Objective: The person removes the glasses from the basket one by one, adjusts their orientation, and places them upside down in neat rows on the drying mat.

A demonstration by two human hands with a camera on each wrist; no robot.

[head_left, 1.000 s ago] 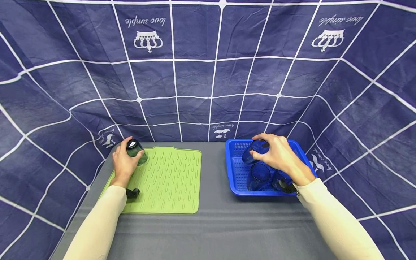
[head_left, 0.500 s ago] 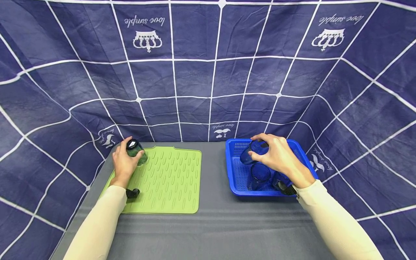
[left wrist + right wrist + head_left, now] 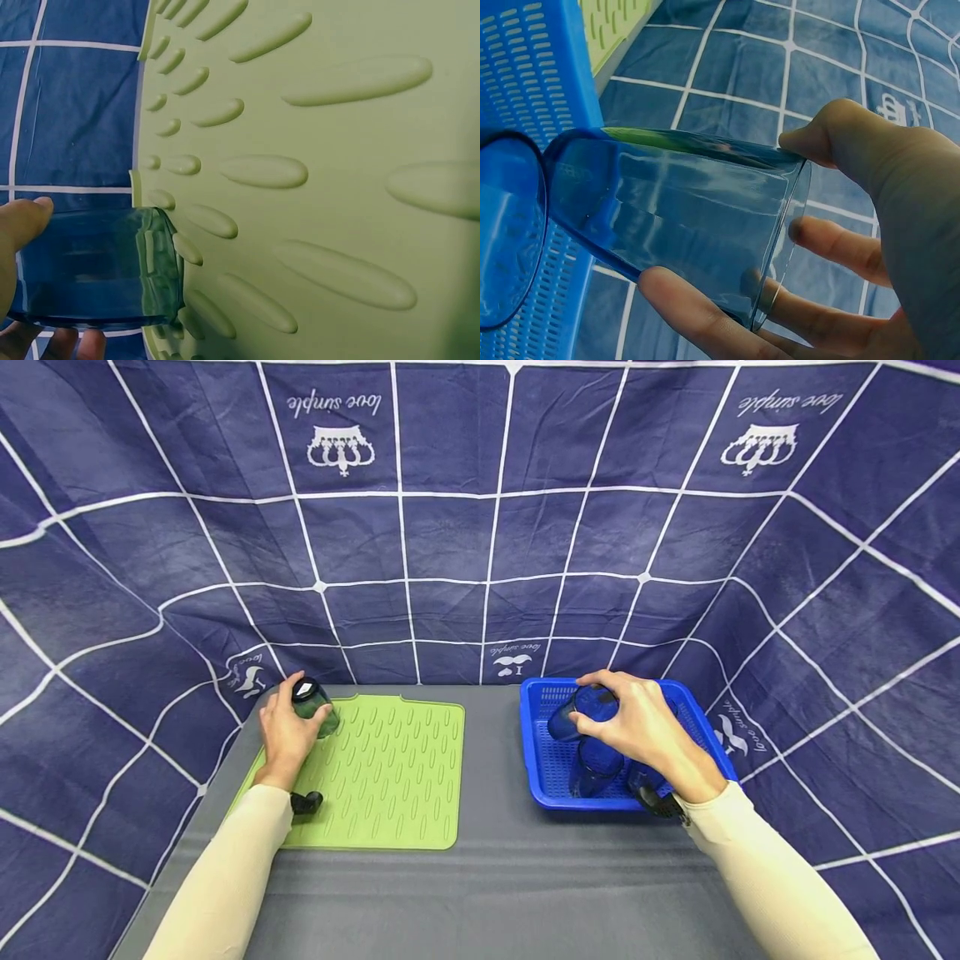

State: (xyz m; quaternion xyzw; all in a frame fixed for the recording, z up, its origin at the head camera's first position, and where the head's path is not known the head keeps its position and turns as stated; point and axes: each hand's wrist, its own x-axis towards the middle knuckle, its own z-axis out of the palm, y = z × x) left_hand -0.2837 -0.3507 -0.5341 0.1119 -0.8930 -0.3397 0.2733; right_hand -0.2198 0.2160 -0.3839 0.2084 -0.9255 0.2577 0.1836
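Note:
On the left, my left hand [image 3: 283, 731] grips a clear greenish drinking glass [image 3: 327, 722] at the back left corner of the light green ribbed mat [image 3: 390, 777]. In the left wrist view the far end of this glass [image 3: 112, 262] is right at the mat. My right hand [image 3: 641, 717] holds a transparent blue glass [image 3: 562, 722] over the blue plastic basket [image 3: 528, 743], thumb and fingers spread around its rim end. This glass [image 3: 682, 202] looks tilted in the head view. Beneath it another blue glass [image 3: 596, 770] stands in the basket.
A further blue glass [image 3: 645, 777] in the basket is partly hidden by my right wrist. Grey cloth [image 3: 491, 760] lies between mat and basket. A blue curtain [image 3: 450, 543] with white lines rises right behind both and along the sides.
My right hand and the blue glass have shifted slightly left above the basket, and the glass leans a little more. The left hand holds its glass in the same spot.

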